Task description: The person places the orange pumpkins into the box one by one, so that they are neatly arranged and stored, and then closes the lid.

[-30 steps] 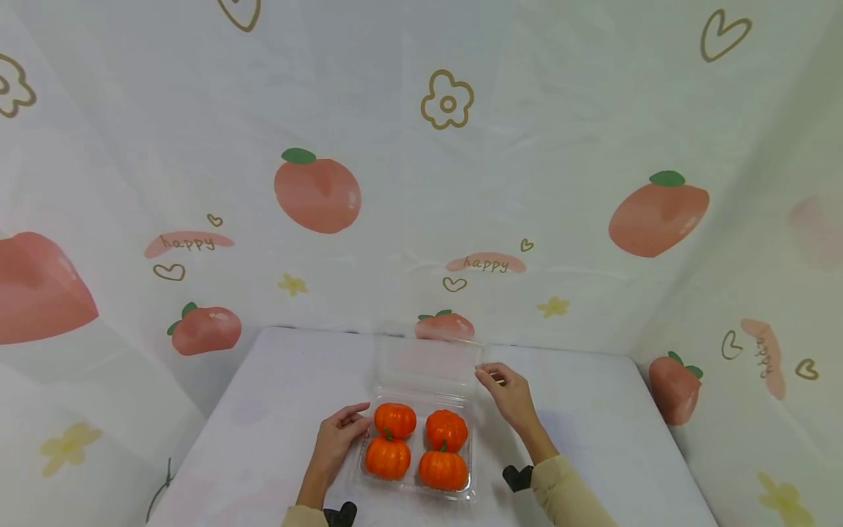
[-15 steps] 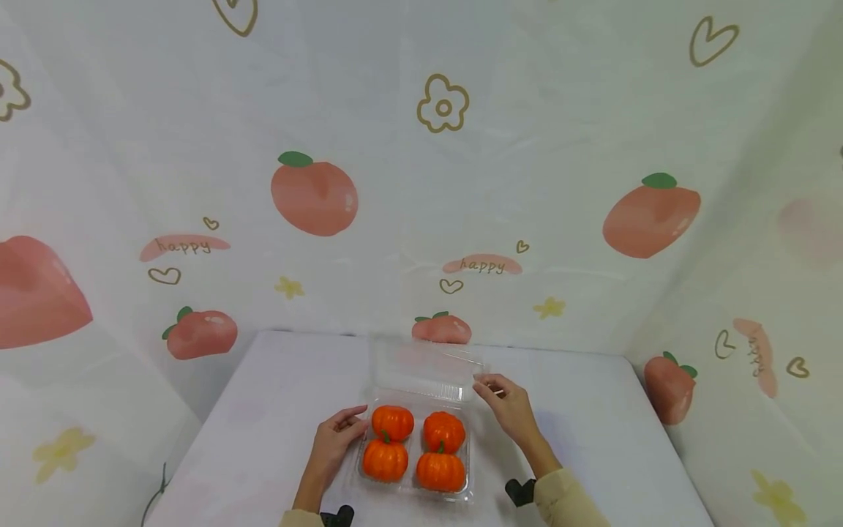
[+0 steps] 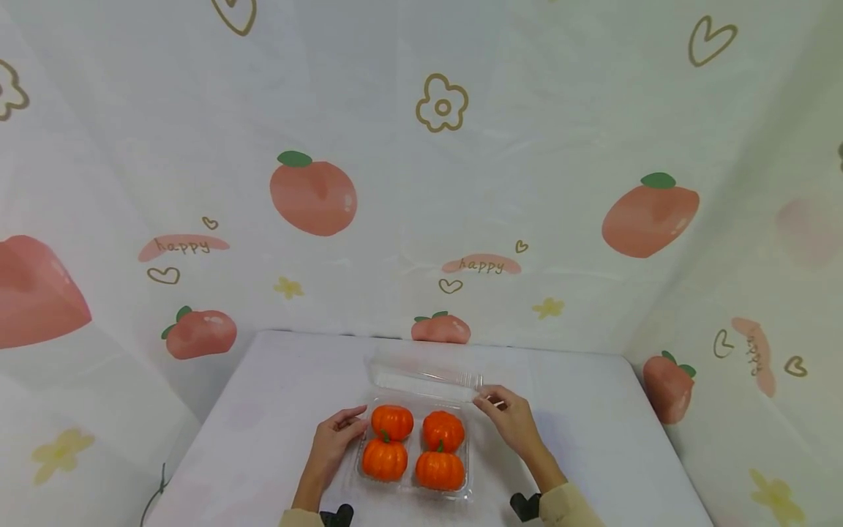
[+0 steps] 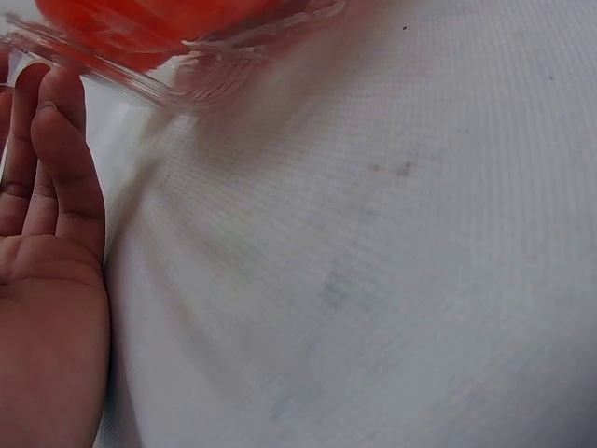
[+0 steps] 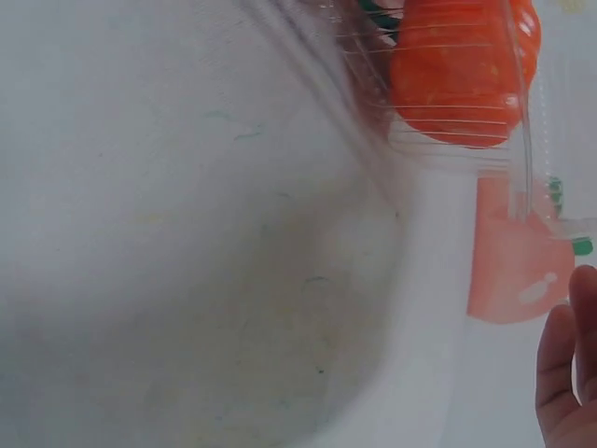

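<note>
A clear plastic clamshell box (image 3: 467,468) holds several small orange pumpkins (image 3: 440,471) with green stems. Its transparent lid (image 3: 421,377) stands raised at an angle along the back side. My left hand (image 3: 334,446) rests at the box's left edge, fingers loosely extended; in the left wrist view, fingertips of the left hand (image 4: 51,233) lie against the plastic rim (image 4: 191,93). With thumb and forefinger, my right hand (image 3: 510,421) pinches the lid's right corner. Only part of the right hand (image 5: 569,373) shows in the right wrist view, near clear plastic (image 5: 560,227).
The box stands on a white-covered table (image 3: 290,380). Behind and beside it hangs a white cloth backdrop (image 3: 382,293) printed with peaches, hearts and flowers. Black heart-shaped pieces (image 3: 525,506) sit at both wrists by the beige sleeves (image 3: 569,506).
My right hand has moved down in the head view with the lid's corner, and the lid now appears lower and narrower. The left hand keeps its place at the box's edge.
</note>
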The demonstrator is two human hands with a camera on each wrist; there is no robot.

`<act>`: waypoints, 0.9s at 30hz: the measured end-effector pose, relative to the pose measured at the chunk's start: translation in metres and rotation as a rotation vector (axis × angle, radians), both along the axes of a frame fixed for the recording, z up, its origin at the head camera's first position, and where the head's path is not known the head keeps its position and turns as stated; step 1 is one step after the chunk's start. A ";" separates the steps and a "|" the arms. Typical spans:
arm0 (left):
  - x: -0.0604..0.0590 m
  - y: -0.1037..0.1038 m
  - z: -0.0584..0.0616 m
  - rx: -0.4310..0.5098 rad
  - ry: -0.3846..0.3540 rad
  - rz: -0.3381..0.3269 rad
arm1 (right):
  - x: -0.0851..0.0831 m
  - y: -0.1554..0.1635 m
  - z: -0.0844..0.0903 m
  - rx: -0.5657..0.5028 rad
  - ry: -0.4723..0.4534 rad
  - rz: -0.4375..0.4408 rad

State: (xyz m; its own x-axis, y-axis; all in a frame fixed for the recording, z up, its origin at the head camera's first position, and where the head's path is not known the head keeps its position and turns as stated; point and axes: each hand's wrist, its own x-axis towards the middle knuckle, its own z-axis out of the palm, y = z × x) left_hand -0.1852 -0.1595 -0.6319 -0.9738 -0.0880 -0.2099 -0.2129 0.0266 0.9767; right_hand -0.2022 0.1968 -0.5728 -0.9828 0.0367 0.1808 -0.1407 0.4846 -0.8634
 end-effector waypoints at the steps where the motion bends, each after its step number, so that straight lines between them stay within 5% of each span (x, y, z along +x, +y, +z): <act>1: 0.000 0.000 0.001 0.005 0.000 0.001 | 0.002 0.000 0.000 0.012 -0.004 -0.001; 11: 0.000 0.000 0.000 0.022 -0.007 0.001 | 0.016 0.002 -0.008 0.062 -0.030 0.046; 27: 0.004 0.001 0.000 -0.081 0.011 0.001 | 0.033 0.005 -0.020 0.062 -0.013 0.104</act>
